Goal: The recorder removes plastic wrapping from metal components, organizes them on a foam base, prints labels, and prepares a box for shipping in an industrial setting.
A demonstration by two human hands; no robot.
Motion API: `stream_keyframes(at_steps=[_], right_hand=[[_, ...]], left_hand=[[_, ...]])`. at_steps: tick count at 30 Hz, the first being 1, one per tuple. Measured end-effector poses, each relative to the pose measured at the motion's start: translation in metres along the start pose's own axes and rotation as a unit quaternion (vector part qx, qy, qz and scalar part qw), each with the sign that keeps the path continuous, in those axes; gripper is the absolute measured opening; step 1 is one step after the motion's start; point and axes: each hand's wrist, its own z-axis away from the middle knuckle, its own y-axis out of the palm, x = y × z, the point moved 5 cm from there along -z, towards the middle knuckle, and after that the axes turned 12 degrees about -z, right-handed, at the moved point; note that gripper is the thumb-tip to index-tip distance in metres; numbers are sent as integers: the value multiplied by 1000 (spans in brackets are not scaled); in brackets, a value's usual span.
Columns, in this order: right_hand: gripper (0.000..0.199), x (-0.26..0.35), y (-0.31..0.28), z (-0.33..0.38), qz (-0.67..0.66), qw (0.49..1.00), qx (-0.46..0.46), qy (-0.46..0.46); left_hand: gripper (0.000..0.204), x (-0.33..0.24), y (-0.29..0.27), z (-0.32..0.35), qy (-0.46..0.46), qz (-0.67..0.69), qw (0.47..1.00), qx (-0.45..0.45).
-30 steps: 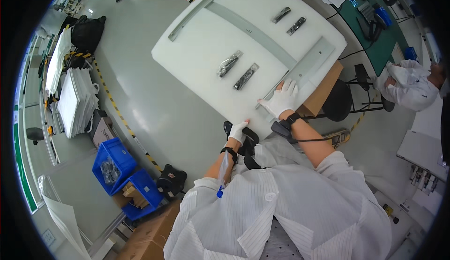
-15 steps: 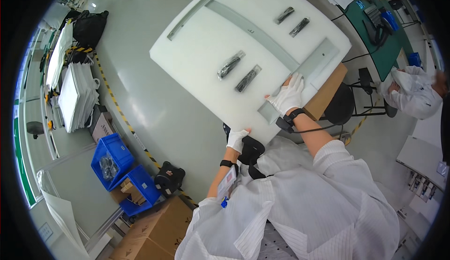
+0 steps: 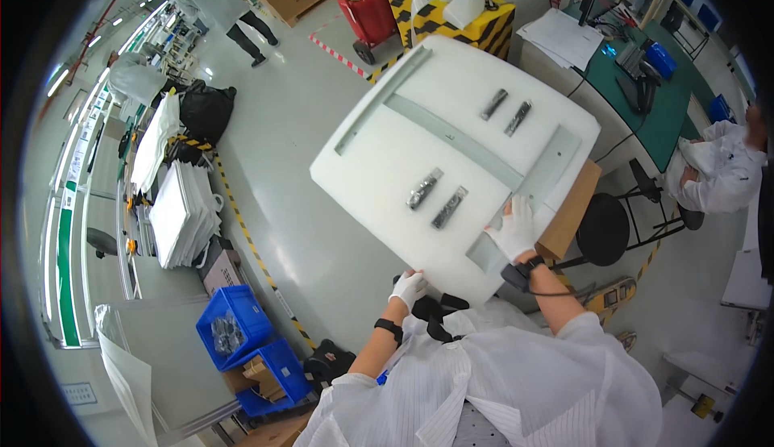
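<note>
Hands first: your right hand (image 3: pixel 516 228) lies on the white foam slab (image 3: pixel 455 166), fingers extended, not clenched, beside the recess at its lower right. Your left hand (image 3: pixel 409 286) touches the slab's near edge, fingers partly curled; can't tell if it's gripping or just resting there.

Slab sits tilted in the center of the frame, grey-green strips set into its face. Four dark bagged parts on it: one pair (image 3: pixel 436 199) left of the middle strip, one pair (image 3: pixel 506 112) right of it. Cardboard (image 3: pixel 571 213) shows under the slab's right edge.

Further out: black stool (image 3: pixel 605 229) right of your slab, green tabletop (image 3: pixel 657 142) upper right, seated co-worker (image 3: pixel 713 171) in white at the right edge. Two blue bins (image 3: pixel 294 364) lower left, upper one holding bagged items. White sheet stack (image 3: pixel 181 217) left of frame, red wheeled trolley (image 3: pixel 367 16) at top.
</note>
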Motion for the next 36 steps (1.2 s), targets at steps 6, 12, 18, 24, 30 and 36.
stream_keyframes(at_steps=[6,12,18,24,30,36], right_hand=[[69,-43,-27,38,-77,962,-238,106],[57,-94,26,137,-366,748,-345,433],[45,15,-23,35,-253,882,-341,205],[53,-43,-166,-103,10,929,-330,167],[66,-130,-130,-327,118,951,-92,269],[73,-157,-72,-406,23,949,16,314]], left_hand=[[35,-45,-121,-31,68,115,991,33],[45,-127,-185,-67,-13,99,994,48],[39,-154,-273,-142,-298,644,657,253],[53,-150,-130,-128,-97,113,977,153],[46,-149,-138,-106,-59,107,983,140],[42,-152,-136,-89,-58,134,983,112]])
